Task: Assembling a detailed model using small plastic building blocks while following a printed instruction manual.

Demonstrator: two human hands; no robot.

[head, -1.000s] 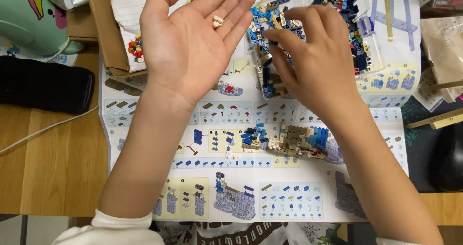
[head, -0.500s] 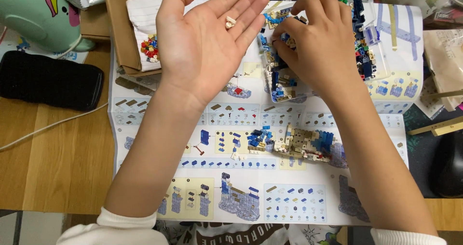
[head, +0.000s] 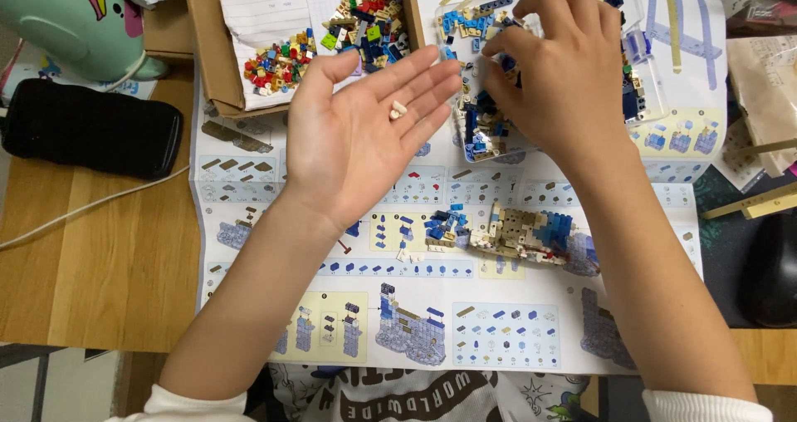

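- Nearest the camera, a large fold-out instruction sheet [head: 415,339] lies flat on the wooden table [head: 100,264], spread where its step diagrams can be read while building.
- On the sheet's middle, a partly built model of tan and blue bricks [head: 523,235] sits just right of a small cluster of loose blue pieces [head: 440,227], kept close to the diagrams.
- Above it, the left hand [head: 357,139] is held flat and palm up, fingers spread, serving as a tray for two tiny cream bricks [head: 398,110] resting at the base of the fingers.
- To the right, the right hand [head: 564,73] is palm down with fingers curled into a clear plastic tray [head: 647,90] of mostly blue parts; whether the fingertips pinch a piece cannot be told.
- Farther left, a cardboard box [head: 207,48] holds sorted multicoloured bricks [head: 332,36].
- At the far left, a black pouch [head: 91,127] and a mint-green plush toy [head: 75,19] sit aside.
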